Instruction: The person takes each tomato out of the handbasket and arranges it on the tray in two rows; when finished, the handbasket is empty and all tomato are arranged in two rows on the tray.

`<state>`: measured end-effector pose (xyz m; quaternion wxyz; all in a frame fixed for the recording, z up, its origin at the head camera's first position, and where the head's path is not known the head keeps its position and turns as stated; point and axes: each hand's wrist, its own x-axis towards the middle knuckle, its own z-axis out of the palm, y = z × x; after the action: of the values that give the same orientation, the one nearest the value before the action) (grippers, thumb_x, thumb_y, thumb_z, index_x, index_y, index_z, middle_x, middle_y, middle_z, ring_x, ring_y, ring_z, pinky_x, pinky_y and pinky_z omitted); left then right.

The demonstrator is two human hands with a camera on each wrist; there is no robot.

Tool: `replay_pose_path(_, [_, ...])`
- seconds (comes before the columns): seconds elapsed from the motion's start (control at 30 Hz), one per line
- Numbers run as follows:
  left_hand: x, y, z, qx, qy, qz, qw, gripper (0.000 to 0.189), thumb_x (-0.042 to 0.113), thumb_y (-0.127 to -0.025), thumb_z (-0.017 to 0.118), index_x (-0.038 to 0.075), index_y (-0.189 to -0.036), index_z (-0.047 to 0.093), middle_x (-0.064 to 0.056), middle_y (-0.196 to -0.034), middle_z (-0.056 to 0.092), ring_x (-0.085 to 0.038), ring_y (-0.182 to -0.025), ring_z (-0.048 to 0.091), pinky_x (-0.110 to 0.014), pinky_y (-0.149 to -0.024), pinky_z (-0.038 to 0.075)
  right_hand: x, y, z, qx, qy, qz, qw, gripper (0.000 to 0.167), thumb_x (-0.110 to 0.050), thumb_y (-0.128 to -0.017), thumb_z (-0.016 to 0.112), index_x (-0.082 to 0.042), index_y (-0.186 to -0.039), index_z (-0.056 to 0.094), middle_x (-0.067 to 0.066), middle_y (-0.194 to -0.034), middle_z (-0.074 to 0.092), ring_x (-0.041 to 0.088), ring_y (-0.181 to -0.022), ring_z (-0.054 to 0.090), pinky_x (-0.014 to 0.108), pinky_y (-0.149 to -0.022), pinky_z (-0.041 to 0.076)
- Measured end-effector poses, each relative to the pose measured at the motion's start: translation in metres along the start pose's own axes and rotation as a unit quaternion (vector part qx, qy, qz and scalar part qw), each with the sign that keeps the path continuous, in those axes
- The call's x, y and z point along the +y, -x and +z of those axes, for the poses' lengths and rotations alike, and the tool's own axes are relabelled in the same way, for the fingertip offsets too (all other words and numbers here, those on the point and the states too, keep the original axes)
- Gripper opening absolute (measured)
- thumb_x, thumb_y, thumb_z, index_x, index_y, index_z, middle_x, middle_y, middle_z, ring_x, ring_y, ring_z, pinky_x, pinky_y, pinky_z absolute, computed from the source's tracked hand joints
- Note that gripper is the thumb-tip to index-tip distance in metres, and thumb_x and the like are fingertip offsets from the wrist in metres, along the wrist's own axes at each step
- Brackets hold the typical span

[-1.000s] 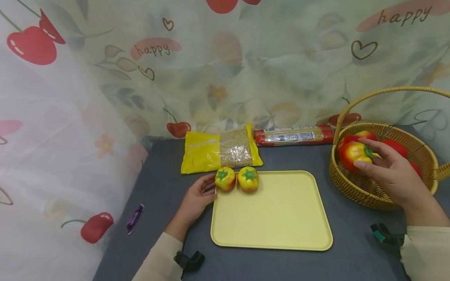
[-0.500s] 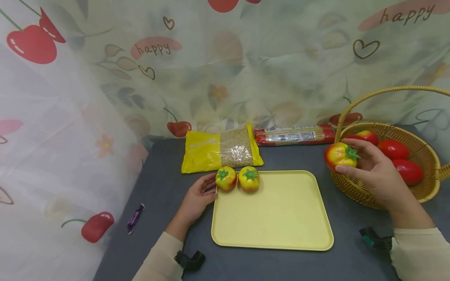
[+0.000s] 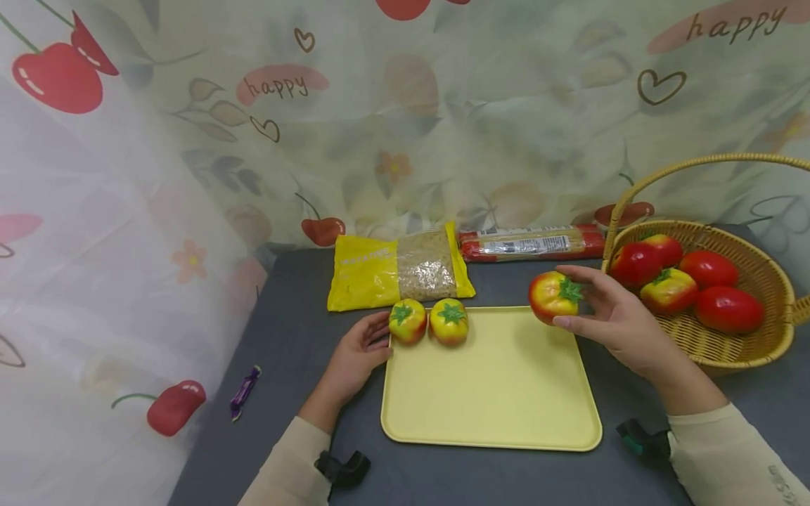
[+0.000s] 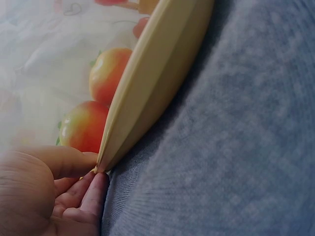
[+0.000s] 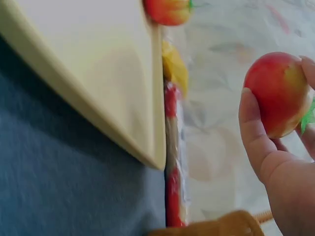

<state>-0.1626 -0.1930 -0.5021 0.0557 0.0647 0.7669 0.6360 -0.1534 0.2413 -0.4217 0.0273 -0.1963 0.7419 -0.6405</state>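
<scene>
My right hand (image 3: pixel 623 327) holds a red-and-yellow tomato (image 3: pixel 550 298) with a green star-shaped calyx above the back right corner of the pale yellow tray (image 3: pixel 493 393). Thumb and fingers grip its sides in the right wrist view, and a shadow falls on the tray below. At the tray's left rim, my left hand (image 3: pixel 357 358) pinches the edge, thumb on one side and fingertips on the other in the left wrist view. Two more such tomatoes, one left (image 3: pixel 407 322) and one right (image 3: pixel 448 322), sit side by side in the tray's back left corner.
A wicker basket (image 3: pixel 775 344) with a tall handle stands at the right, holding several red and red-yellow fruits. Behind the tray lie a yellow bag (image 3: pixel 367 270) of grain-like food and a red pack of noodles (image 3: pixel 531 244). A purple wrapped candy (image 3: pixel 245 393) lies at left.
My right hand has carried the tomato left, out of the basket and over the tray's back right corner. The left hand has stayed at the tray's rim.
</scene>
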Motion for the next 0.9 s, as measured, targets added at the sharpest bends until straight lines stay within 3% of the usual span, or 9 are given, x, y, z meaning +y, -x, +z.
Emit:
replay_pose_path(0.1, [0.001,0.000,0.001,0.002,0.000,-0.001,1.0000,0.069,-0.011,-0.098,0.071,0.000,-0.161,0.048,-0.018,-0.161,0.051,-0.034,-0.147,0.050,-0.048,-0.116,0.047,0.001,-0.005,0.007,-0.003,0.025,0.015,0.9996,0.074,0.000,-0.100,0.078,-0.003,-0.163,0.040,0.014,-0.155,0.040,0.019,-0.128,0.054,0.024,-0.094,0.059])
replay_pose_path(0.37, [0.003,0.001,0.002,0.005,-0.004,-0.007,1.0000,0.069,-0.010,-0.098,0.072,0.001,-0.161,0.048,-0.018,-0.161,0.051,-0.033,-0.148,0.050,-0.049,-0.117,0.046,-0.001,-0.022,0.022,-0.016,0.080,0.048,0.9955,0.077,-0.012,-0.099,0.084,-0.003,-0.163,0.041,0.020,-0.159,0.038,0.044,-0.140,0.046,0.021,-0.095,0.056])
replay_pose_path(0.6, [0.002,0.000,0.002,0.004,-0.004,-0.009,0.9999,0.069,-0.009,-0.098,0.072,0.002,-0.162,0.048,-0.017,-0.162,0.051,-0.032,-0.148,0.049,-0.048,-0.117,0.046,0.004,-0.037,0.033,-0.037,0.141,0.074,0.9865,0.078,-0.026,-0.096,0.088,-0.006,-0.160,0.047,0.019,-0.157,0.042,0.045,-0.138,0.048,0.056,-0.106,0.055])
replay_pose_path(0.9, [0.002,0.000,0.002,0.003,-0.004,-0.010,0.9999,0.069,-0.009,-0.098,0.072,0.002,-0.162,0.048,-0.017,-0.162,0.050,-0.033,-0.148,0.049,-0.049,-0.117,0.046,0.011,-0.050,0.040,-0.054,0.190,0.106,0.9746,0.080,-0.035,-0.091,0.092,-0.006,-0.155,0.053,0.019,-0.151,0.049,0.045,-0.132,0.053,0.062,-0.108,0.051])
